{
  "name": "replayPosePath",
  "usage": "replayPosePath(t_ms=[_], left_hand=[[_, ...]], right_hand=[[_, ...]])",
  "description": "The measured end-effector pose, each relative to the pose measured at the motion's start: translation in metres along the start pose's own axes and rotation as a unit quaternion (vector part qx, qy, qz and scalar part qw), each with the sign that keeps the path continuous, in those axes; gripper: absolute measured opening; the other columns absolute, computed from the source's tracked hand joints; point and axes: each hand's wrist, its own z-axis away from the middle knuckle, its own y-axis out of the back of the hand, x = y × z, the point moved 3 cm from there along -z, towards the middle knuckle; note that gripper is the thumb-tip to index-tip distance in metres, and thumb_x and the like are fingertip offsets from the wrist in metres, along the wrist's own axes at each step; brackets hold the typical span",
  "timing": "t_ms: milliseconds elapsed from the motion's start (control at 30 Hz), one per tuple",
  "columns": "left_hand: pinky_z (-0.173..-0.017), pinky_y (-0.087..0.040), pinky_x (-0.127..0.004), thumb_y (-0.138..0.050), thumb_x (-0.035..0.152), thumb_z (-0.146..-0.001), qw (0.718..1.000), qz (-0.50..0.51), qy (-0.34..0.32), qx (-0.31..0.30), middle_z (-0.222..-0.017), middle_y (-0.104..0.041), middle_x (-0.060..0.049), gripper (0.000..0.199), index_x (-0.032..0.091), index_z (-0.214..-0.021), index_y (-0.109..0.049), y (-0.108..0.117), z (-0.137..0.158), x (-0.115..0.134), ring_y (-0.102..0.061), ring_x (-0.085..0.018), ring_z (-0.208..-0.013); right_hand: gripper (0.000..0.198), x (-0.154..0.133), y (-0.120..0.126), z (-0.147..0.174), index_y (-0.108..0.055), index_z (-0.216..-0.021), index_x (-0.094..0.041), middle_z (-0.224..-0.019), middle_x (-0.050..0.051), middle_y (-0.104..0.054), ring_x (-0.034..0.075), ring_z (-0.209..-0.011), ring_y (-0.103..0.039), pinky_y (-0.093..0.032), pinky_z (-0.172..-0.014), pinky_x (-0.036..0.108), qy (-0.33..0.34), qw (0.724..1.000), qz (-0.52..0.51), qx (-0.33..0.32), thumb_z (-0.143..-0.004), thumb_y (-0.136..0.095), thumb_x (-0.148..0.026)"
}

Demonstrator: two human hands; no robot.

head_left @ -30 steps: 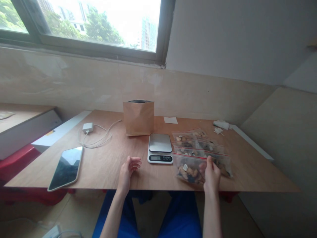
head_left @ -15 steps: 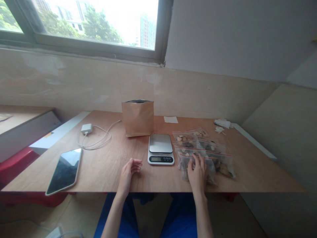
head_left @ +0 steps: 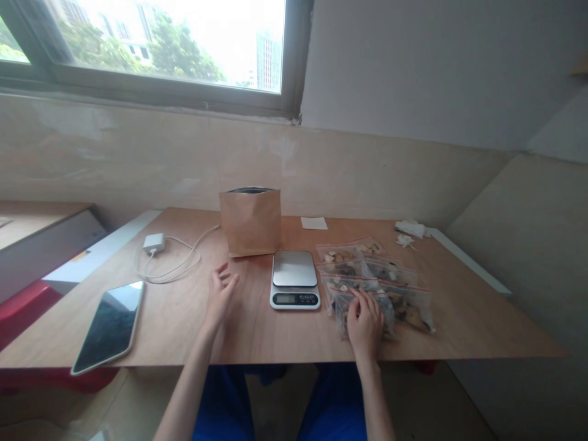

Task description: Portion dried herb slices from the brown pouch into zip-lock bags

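Observation:
My left hand hovers over the table left of the scale, its fingers apart and nothing in it. Resting on the nearest clear zip bag is my right hand, fingers spread and slightly bent over the plastic. This bag is one of several red-striped zip bags holding dried brownish pieces, overlapping in a pile. A white kitchen scale with a steel plate and a small display sits between my hands. Behind it a brown kraft paper pouch stands upright with its top open.
On the left lie a tablet and a white charger with a looped cable. A white slip of paper is near the wall. Crumpled white tissue lies at the back right. A red stool stands beyond the table's left edge.
My left hand has moved up and left, toward the pouch, and its fingers have spread. My right hand stays on the zip bags. The view has shifted slightly.

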Motion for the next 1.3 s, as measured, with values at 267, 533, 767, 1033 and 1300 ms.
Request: replayPosePath(t_ms=[267,533,767,1033,1300], left_hand=[[-0.102,-0.032,-0.048,-0.064,0.033,-0.064,0.970,-0.233,-0.070,0.004,-0.134,-0.036,-0.023,0.081,0.007,-0.131,-0.028,-0.016,-0.088,-0.009,-0.034,-0.035,-0.128],[-0.101,-0.032,-0.044,-0.051,0.038,-0.077,0.936,-0.333,-0.114,-0.023,-0.127,-0.049,-0.021,0.062,0.008,-0.128,-0.032,-0.023,-0.075,-0.018,-0.044,-0.031,-0.122],[-0.097,-0.036,-0.045,-0.055,0.050,-0.074,0.973,-0.213,-0.090,0.021,-0.128,-0.048,-0.018,0.062,0.014,-0.122,-0.037,-0.018,-0.090,-0.015,-0.046,-0.030,-0.119],[-0.091,-0.041,-0.046,-0.063,0.049,-0.067,0.985,-0.142,-0.091,-0.044,-0.111,-0.059,-0.014,0.062,0.018,-0.116,-0.041,-0.023,-0.102,-0.015,-0.054,-0.032,-0.110],[-0.094,-0.043,-0.044,-0.056,0.043,-0.073,0.987,-0.032,-0.116,-0.107,-0.116,-0.057,-0.013,0.051,0.016,-0.114,-0.042,-0.027,-0.102,-0.016,-0.053,-0.026,-0.112]], right_hand=[[0.037,0.001,0.001,0.001,-0.067,-0.097,-0.013,-0.103,0.014,-0.066,0.026,-0.103,-0.054,-0.040,-0.086,0.040,-0.003,1.000,-0.016,0.014,-0.087,-0.034,-0.024],[0.037,0.002,0.001,0.002,-0.067,-0.097,-0.013,-0.103,0.014,-0.066,0.026,-0.104,-0.055,-0.040,-0.087,0.041,0.003,1.000,-0.022,0.015,-0.087,-0.034,-0.024],[0.037,0.002,0.002,0.003,-0.067,-0.098,-0.013,-0.103,0.013,-0.067,0.026,-0.104,-0.055,-0.040,-0.087,0.040,-0.001,1.000,-0.017,0.012,-0.087,-0.034,-0.024],[0.037,0.001,0.002,0.003,-0.067,-0.098,-0.013,-0.103,0.013,-0.067,0.025,-0.103,-0.054,-0.039,-0.087,0.039,0.001,1.000,-0.018,0.010,-0.087,-0.033,-0.025],[0.036,0.001,0.003,0.003,-0.067,-0.097,-0.014,-0.101,0.012,-0.067,0.024,-0.102,-0.055,-0.039,-0.088,0.039,0.010,0.999,-0.029,0.016,-0.088,-0.034,-0.025]])
